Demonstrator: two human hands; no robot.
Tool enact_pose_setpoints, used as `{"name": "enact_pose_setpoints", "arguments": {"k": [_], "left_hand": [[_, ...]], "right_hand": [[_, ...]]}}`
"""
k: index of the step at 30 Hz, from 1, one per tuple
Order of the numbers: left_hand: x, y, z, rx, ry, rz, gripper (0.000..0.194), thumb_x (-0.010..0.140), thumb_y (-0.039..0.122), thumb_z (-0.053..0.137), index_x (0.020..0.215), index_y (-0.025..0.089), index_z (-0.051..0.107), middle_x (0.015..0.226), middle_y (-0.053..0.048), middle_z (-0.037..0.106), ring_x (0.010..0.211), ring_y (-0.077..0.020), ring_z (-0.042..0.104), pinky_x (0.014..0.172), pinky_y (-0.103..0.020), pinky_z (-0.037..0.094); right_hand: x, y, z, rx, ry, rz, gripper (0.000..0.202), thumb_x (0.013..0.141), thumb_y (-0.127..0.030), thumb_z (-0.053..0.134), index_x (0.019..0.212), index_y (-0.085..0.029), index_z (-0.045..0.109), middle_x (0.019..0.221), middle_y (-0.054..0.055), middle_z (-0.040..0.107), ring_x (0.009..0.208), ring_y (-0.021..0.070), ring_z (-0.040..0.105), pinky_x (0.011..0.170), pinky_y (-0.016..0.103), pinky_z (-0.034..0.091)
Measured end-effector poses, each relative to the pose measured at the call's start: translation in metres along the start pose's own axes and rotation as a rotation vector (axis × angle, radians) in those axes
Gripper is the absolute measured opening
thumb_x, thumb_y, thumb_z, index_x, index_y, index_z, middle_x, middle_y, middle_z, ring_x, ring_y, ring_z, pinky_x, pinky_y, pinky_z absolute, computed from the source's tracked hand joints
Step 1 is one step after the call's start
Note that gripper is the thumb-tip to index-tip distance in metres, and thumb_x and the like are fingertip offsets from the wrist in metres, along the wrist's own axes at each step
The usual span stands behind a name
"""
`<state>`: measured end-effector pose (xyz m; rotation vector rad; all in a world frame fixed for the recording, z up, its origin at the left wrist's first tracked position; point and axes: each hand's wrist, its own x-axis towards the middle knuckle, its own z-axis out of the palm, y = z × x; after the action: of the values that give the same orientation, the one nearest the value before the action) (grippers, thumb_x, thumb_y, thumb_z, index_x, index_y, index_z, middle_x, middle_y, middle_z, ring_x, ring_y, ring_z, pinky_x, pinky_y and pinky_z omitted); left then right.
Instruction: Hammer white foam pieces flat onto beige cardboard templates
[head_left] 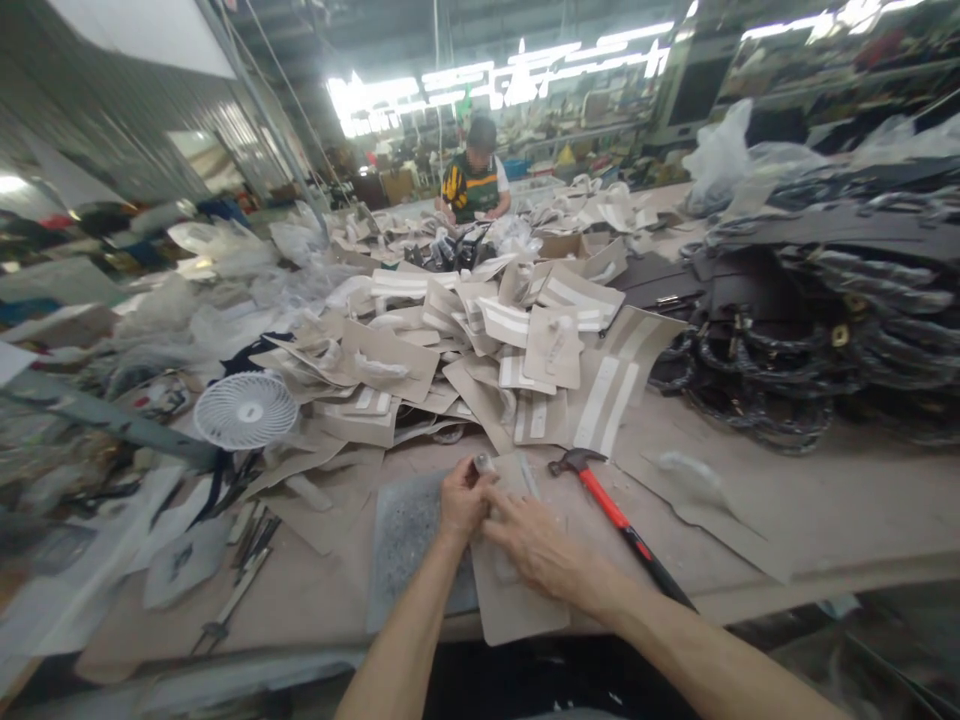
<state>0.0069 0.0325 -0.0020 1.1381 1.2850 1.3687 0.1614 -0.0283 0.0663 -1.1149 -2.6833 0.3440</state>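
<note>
A beige panel [521,610] with rounded corners lies at the table's front edge, partly on a grey slab [409,540]. Over its upper part, my left hand [463,497] is closed, and a small pale, shiny end shows above its fingers; I cannot make out the thing. My right hand [536,545] rests across the panel, fingers bent and meeting the left fingertips. What it pinches, if anything, is hidden. To the right lies a claw hammer [611,508] with a red and black handle, its head pointing away from me.
Similar beige panels [480,330] with white strips are heaped ahead. Dark bag parts with plastic-wrapped handles [787,330] pile up at right. A white fan [247,410], metal tools [247,560] and plastic wrap [247,270] are at left. Another person [476,180] works across the table.
</note>
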Motion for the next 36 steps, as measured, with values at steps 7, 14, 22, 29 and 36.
{"name": "enact_pose_setpoints", "arguments": {"k": [7, 14, 22, 29, 36], "left_hand": [[0.007, 0.072, -0.031, -0.153, 0.389, 0.141, 0.045, 0.067, 0.036, 0.083, 0.102, 0.013, 0.068, 0.091, -0.007, 0.074, 0.081, -0.0169, 0.070, 0.079, -0.027, 0.055], [-0.009, 0.078, -0.027, -0.043, 0.119, 0.146, 0.039, 0.078, 0.037, 0.073, 0.109, 0.015, 0.065, 0.095, -0.009, 0.075, 0.086, -0.0187, 0.070, 0.082, -0.029, 0.055], [-0.017, 0.003, -0.015, 0.031, -0.048, 0.008, 0.025, 0.081, 0.033, 0.066, 0.100, 0.016, 0.066, 0.095, -0.007, 0.073, 0.084, -0.0175, 0.067, 0.076, -0.026, 0.051], [-0.017, 0.009, -0.014, 0.021, -0.106, -0.010, 0.027, 0.080, 0.037, 0.068, 0.097, 0.016, 0.067, 0.092, -0.007, 0.074, 0.083, -0.0181, 0.068, 0.075, -0.025, 0.052], [-0.020, 0.011, -0.019, 0.058, -0.143, -0.001, 0.029, 0.080, 0.038, 0.068, 0.097, 0.014, 0.068, 0.093, -0.008, 0.075, 0.084, -0.0193, 0.069, 0.075, -0.026, 0.052]], "right_hand": [[0.005, -0.017, -0.025, -0.217, -0.025, 0.324, 0.025, 0.080, -0.009, 0.044, 0.097, -0.012, 0.061, 0.096, 0.018, 0.066, 0.086, 0.0281, 0.063, 0.074, 0.039, 0.046], [0.003, -0.022, -0.015, 0.104, -0.056, 0.603, 0.028, 0.096, -0.029, 0.042, 0.115, -0.015, 0.056, 0.091, 0.014, 0.073, 0.082, 0.0278, 0.071, 0.067, 0.034, 0.046], [-0.004, -0.045, 0.016, 0.212, -0.078, 0.710, 0.058, 0.099, -0.044, 0.045, 0.151, -0.020, 0.035, 0.096, 0.015, 0.075, 0.092, 0.0325, 0.073, 0.076, 0.041, 0.052], [-0.015, -0.046, 0.025, 0.352, 0.060, 0.648, 0.067, 0.094, -0.051, 0.052, 0.149, -0.015, 0.037, 0.121, 0.017, 0.068, 0.106, 0.0311, 0.068, 0.088, 0.041, 0.052], [-0.059, 0.027, 0.013, -0.087, 0.185, 0.798, 0.044, 0.096, -0.039, 0.048, 0.128, -0.011, 0.057, 0.114, 0.017, 0.062, 0.106, 0.0292, 0.060, 0.089, 0.039, 0.047]]}}
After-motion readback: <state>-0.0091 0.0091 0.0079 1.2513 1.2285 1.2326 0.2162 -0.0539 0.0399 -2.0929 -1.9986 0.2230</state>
